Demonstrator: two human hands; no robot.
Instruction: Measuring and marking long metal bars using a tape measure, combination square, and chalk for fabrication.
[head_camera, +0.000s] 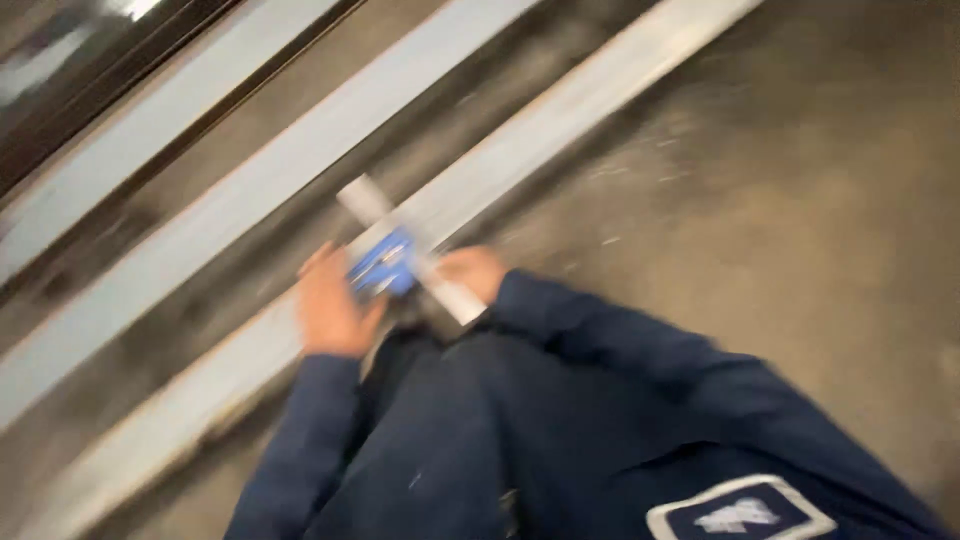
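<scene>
Pretty blurry shot, but the left hand (330, 310) is wrapped around a blue tool (383, 264) that sits just right of its fingers. The right hand (472, 272) rests on a short grey bar (415, 250) lying across the long metal rail (520, 150); can't tell its grip.

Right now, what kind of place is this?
Probably a workshop or building site: bare concrete floor, long pale metal rails laid along it. Left hand and right hand hold a blue tool, blurred.
</scene>
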